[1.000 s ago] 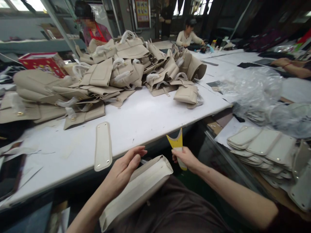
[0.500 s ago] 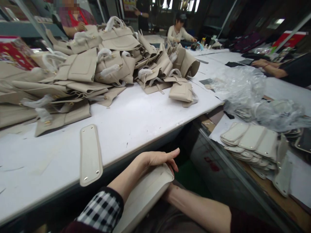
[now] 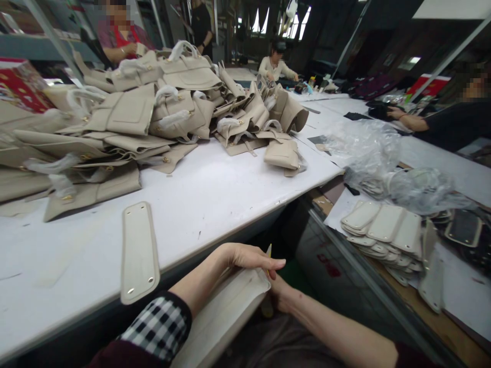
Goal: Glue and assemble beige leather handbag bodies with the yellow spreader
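A pale off-white bag piece (image 3: 230,312) slants across my lap, its upper corner pointing away from me. My left hand (image 3: 249,258), in a checkered cuff, is closed over that upper edge, thumb stretched forward along it. Just beyond the corner, my right hand (image 3: 279,292) is closed low by the edge, most of its fingers hidden. A slim yellow tool (image 3: 269,251) sticks up between the hands, seemingly in the right one; its exact kind is unclear. On the table edge at left lies a long rounded base panel (image 3: 139,250) with metal studs at its corners.
Beige handbags (image 3: 123,110) with wrapped handles are heaped on the white table (image 3: 215,189). To the right, stacked studded panels (image 3: 387,225) sit beside crumpled clear plastic (image 3: 364,148). A red box (image 3: 23,84) stands far left. Other people work around the table.
The yellow tool now shows between my hands, where it was not visible before. My right hand has shifted slightly up from behind the bag piece. The view has turned a little.
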{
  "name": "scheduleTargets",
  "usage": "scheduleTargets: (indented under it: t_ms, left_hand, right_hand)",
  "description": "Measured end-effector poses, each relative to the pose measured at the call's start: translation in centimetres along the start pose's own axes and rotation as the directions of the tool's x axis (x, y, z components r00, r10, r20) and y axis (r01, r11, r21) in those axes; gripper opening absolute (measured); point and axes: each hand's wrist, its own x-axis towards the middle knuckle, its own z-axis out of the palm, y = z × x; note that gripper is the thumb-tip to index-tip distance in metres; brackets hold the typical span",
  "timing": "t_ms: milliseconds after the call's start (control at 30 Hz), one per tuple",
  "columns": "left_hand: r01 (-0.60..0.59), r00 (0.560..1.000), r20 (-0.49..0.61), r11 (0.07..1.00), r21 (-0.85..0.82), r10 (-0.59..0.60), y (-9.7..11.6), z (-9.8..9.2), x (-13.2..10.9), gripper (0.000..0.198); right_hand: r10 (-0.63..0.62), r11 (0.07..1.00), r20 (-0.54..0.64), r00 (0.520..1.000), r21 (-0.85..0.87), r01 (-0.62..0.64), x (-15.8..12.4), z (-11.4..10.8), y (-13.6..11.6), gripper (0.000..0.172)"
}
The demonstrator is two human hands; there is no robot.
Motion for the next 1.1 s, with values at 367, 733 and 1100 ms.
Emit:
scheduleTargets:
  t_ms: [367,733,1100]
  left_hand:
    - [0.051,0.993,0.105,0.997,-0.053,-0.045,-0.6,-0.5,0.3,0.066]
    - [-0.005,0.994,0.111,1.0,0.005,0.004,-1.0,-0.9,0.2,0.077]
    - [-0.004,0.995,0.104,0.991,0.134,-0.01,-0.6,-1.0,0.1,0.078]
  right_hand:
    - [0.194,0.886,0.237,0.952,-0.459,-0.066,-12.6,-10.5,-8.6,0.052]
    - [0.329,0.838,0.313,0.891,-0.532,-0.122,-10.0,-5.3,-9.0,0.054]
    - [0.359,0.855,0.316,0.878,-0.489,-0.173,-9.6,-4.6,-8.7,0.056]
